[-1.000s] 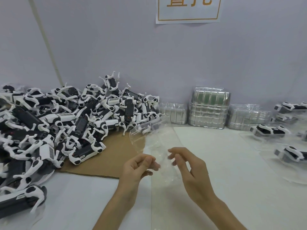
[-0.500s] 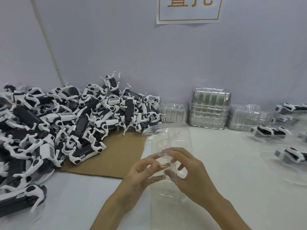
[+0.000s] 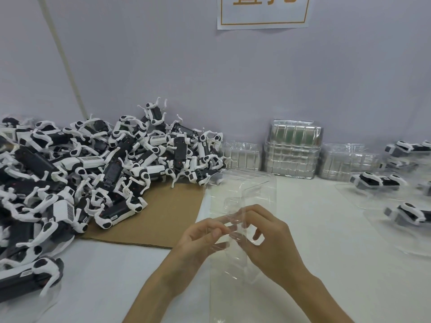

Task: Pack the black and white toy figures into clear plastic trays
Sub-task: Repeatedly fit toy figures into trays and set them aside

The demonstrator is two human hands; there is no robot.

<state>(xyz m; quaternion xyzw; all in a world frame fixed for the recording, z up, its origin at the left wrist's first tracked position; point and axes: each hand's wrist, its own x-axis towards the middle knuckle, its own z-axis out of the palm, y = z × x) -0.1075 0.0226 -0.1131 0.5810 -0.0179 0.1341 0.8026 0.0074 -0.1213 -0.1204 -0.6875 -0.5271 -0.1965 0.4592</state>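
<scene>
One empty clear plastic tray (image 3: 242, 190) is held in front of the person at the centre of the tabletop (image 3: 326, 241), its long axis running straight away from the body. It is pinched at about mid-length by both hands. The left hand (image 3: 203, 236) is closed on it with thumb against curled fingers, and the right hand (image 3: 268, 238) is curled over it from the other side, the fingertips of the two hands almost meeting. No figure is seated in it. The loose toy figures (image 3: 105, 166) are heaped to the left of the hands and further from the body, partly on a cardboard sheet (image 3: 163, 210). The left hand is judged the nearer to that heap, so a pick would most readily be made across the cardboard from that side. Stacked trays (image 3: 292, 150) stand against the wall beyond, and figures already in plastic (image 3: 377, 180) lie well apart to the right. Compared with one second ago, the hands have been brought together (they were then apart), and the tray, then raised and slanted towards the heap, has been lowered and squared to the body.
</scene>
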